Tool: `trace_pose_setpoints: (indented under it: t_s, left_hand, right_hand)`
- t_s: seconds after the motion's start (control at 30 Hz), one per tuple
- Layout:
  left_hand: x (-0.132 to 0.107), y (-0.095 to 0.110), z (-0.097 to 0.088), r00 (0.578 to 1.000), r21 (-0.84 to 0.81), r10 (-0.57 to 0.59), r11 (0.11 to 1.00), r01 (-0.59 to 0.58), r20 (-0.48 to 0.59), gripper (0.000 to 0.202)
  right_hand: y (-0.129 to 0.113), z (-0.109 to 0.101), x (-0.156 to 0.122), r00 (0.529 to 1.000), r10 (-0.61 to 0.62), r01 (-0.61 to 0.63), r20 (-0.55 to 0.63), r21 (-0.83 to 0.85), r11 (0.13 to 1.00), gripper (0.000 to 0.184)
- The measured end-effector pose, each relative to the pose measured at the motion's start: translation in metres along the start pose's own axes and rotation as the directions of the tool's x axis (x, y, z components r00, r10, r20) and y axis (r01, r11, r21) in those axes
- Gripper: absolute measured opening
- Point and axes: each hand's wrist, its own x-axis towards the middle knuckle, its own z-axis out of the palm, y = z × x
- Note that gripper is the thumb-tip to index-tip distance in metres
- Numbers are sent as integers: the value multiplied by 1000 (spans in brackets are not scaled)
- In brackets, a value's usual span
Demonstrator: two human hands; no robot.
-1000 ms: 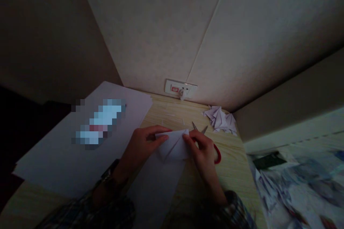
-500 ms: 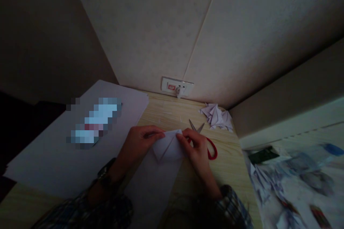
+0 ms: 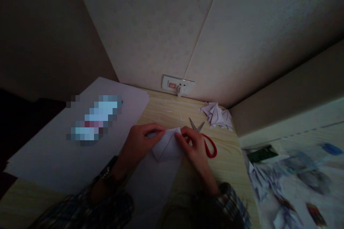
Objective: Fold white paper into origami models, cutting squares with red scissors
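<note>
A small folded piece of white paper lies on the wooden table between my two hands. My left hand pinches its upper left edge with curled fingers. My right hand presses and pinches its upper right corner. A larger white sheet lies under the folded piece and runs toward me. Red-handled scissors lie just right of my right hand, blades pointing to the wall.
A stack of white sheets with a blurred-out patch covers the table's left side. Several folded paper pieces are heaped in the back right corner. A wall socket sits at the table's far edge. Cluttered paper scraps lie lower right.
Both hands have drawn closer together on the folded paper, narrowing its top edge. The view has shifted slightly.
</note>
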Motion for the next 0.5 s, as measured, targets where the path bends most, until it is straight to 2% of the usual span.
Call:
trace_pose_setpoints:
  t_s: [0.3,0.5]
  left_hand:
    - [-1,-1,2,999,6,28,1000,-29,39,11]
    - [0,-1,3,998,-61,0,998,4,62,9]
  right_hand:
    - [-2,1,-2,999,5,-5,-34,3,1000,12]
    - [-3,1,-1,1000,-6,6,10,-4,1000,10]
